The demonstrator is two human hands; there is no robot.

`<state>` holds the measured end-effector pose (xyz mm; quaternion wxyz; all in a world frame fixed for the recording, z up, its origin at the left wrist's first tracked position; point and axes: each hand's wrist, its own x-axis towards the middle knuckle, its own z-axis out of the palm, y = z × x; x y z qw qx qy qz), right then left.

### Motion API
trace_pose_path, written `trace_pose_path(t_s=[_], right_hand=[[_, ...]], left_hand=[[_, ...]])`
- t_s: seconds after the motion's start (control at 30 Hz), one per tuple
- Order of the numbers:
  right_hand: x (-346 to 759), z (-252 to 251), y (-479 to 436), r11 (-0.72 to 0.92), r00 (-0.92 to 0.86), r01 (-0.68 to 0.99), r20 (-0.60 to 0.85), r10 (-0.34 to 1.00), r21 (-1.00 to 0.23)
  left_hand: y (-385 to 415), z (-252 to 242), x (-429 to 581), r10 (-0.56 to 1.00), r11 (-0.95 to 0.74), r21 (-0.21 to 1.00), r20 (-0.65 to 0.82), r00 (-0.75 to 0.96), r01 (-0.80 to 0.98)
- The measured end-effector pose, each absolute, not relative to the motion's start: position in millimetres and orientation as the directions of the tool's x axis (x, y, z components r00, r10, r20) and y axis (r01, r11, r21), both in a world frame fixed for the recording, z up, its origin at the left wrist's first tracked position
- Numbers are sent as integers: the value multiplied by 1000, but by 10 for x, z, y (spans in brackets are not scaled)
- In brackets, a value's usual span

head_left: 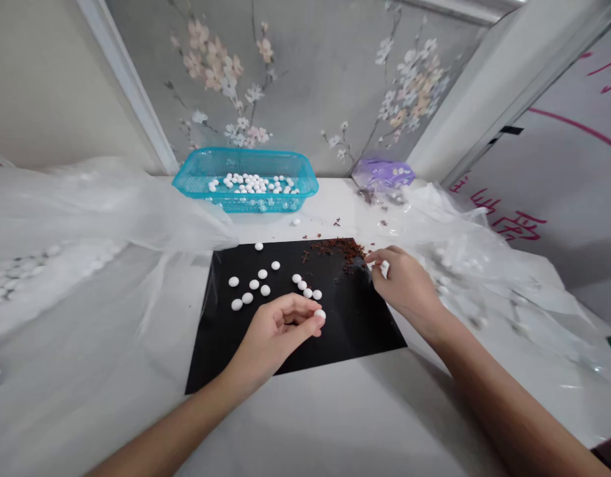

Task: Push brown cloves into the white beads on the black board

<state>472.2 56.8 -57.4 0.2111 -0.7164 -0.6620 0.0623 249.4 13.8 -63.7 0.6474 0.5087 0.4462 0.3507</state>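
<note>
My left hand [285, 324] pinches a small white ball [320, 315] between thumb and fingertips, above the black mat [335, 344]. My right hand [402, 277] is at the mat's upper right corner, its thumb and forefinger closed beside a pile of reddish-brown bits [342, 248]. Whatever those fingertips hold, if anything, is too small to make out. Several white balls lie loose on the left of the mat, and a short row of white balls [302, 285] sits between my hands.
A blue plastic basket [246, 204] with many white balls stands at the back, near a purple packet [384, 173]. Clear plastic bags with white balls lie left [87, 218] and right [484, 265]. A flowered panel [305, 73] rises behind the white table [330, 424].
</note>
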Motion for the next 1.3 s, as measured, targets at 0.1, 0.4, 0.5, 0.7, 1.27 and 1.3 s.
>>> trace_pose_path(t_s=[0.1, 0.4, 0.5, 0.7, 1.27, 1.3], right_hand=[[4737, -579, 585, -8, 85, 929, 190, 978, -370], [4650, -667, 581, 225, -193, 946, 154, 969, -232], [4673, -697, 609, 198, -162, 954, 166, 973, -227], [4721, -723, 650, 133, -51, 924, 230, 972, -358], [4766, -732, 657, 105, 19, 914, 300, 954, -393], [4763, -728, 653, 114, 24, 907, 320, 947, -405]], left_hand=[[127, -641, 2492, 901, 252, 968, -236, 363, 2], [139, -670, 2498, 901, 245, 969, -229, 368, 3], [138, -659, 2498, 900, 250, 968, -231, 369, -4], [133, -640, 2491, 900, 256, 967, -237, 367, -2], [131, -677, 2492, 898, 254, 967, -234, 374, -3], [129, -676, 2490, 898, 252, 968, -234, 372, -1]])
